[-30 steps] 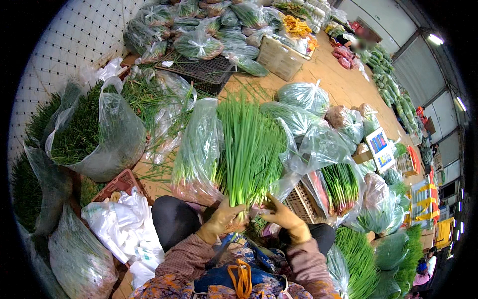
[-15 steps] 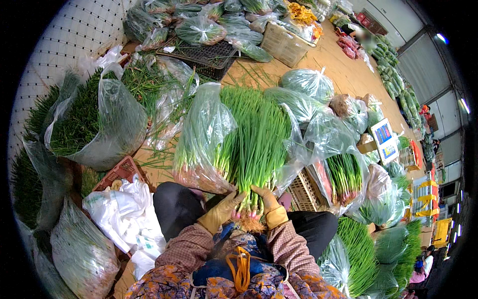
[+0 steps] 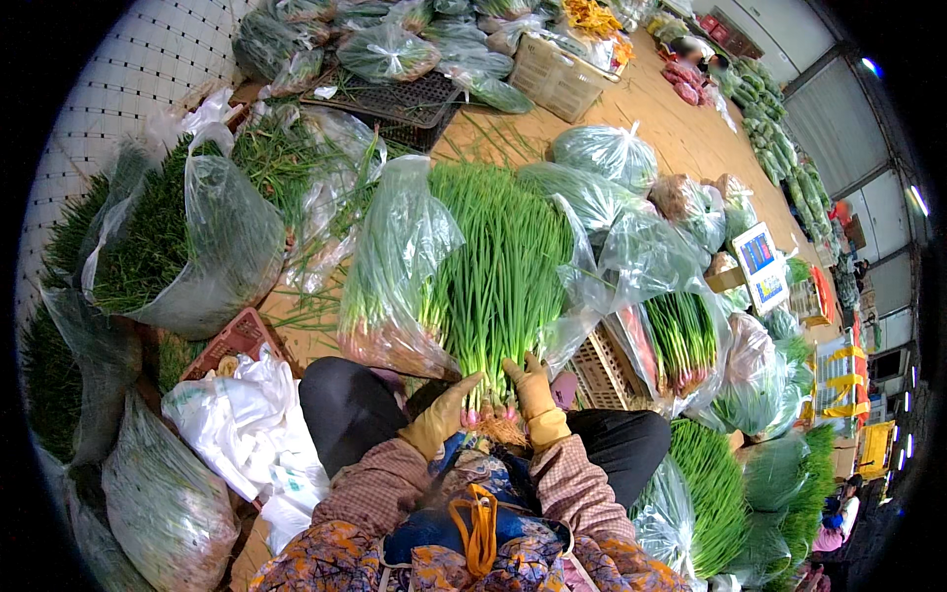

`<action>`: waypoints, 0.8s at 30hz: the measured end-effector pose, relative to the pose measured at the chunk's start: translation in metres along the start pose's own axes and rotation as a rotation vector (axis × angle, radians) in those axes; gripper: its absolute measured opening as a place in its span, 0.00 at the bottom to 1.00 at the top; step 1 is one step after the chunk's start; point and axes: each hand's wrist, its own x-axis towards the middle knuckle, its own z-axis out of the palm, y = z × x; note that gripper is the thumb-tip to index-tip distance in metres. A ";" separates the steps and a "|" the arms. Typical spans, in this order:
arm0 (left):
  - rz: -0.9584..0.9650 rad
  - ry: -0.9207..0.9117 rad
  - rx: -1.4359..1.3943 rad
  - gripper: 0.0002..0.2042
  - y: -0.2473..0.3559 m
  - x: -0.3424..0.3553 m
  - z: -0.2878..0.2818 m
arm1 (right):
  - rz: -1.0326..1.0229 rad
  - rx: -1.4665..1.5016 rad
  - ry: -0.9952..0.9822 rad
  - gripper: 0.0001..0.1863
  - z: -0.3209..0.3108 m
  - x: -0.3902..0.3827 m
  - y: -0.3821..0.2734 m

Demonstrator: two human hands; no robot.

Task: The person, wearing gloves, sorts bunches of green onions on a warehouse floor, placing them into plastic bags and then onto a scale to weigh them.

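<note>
A big bunch of spring onions (image 3: 505,266) lies before me, green leaves pointing away and the pale pink bulbs with stringy roots toward my lap. My left hand (image 3: 441,418), in a yellowish glove, holds the left side of the bulb end. On the right side, my right hand (image 3: 536,397), gloved alike, grips the same stems with its upper fingers a little spread. The fingers under the bunch are hidden. A clear plastic bag (image 3: 397,266) with more spring onions stands against the bunch's left side. Another clear bag (image 3: 681,340) of spring onions sits to the right.
White plastic bags (image 3: 242,419) lie over a red crate (image 3: 247,335) at my left. Large bags of greens (image 3: 232,247) stand beyond it. A tan crate (image 3: 604,370) and a scale display (image 3: 761,268) are on the right. A black crate (image 3: 400,104) stands farther off.
Both gloved hands have shifted slightly at the bulb end and sit a little farther apart. The bunch looks more spread out, its leaves fanned wider. My view has tilted slightly.
</note>
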 end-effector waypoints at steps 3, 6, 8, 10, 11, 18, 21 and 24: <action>0.167 -0.007 0.423 0.32 0.049 -0.021 0.060 | -0.117 -0.194 0.043 0.39 -0.009 -0.009 -0.004; 0.176 -0.100 0.399 0.34 0.065 -0.026 0.068 | -0.184 -0.221 0.014 0.37 0.000 -0.022 -0.015; 0.120 0.004 0.375 0.32 0.072 -0.029 0.087 | -0.227 -0.273 0.074 0.38 -0.002 -0.020 -0.003; 0.148 0.146 0.306 0.26 0.042 -0.014 0.044 | -0.212 -0.255 0.073 0.38 0.016 -0.029 -0.013; 0.149 0.129 0.274 0.25 0.040 -0.010 0.049 | -0.231 -0.263 0.096 0.38 0.011 -0.028 -0.014; 0.182 0.118 0.304 0.20 0.041 -0.015 0.064 | -0.338 -0.244 0.215 0.26 -0.021 -0.009 -0.053; 0.190 0.078 0.440 0.19 0.032 -0.007 0.049 | -0.453 0.088 -0.016 0.12 -0.019 0.012 -0.108; 0.085 -0.016 0.379 0.19 0.047 -0.017 0.068 | -0.545 -0.488 0.067 0.11 -0.029 0.038 -0.143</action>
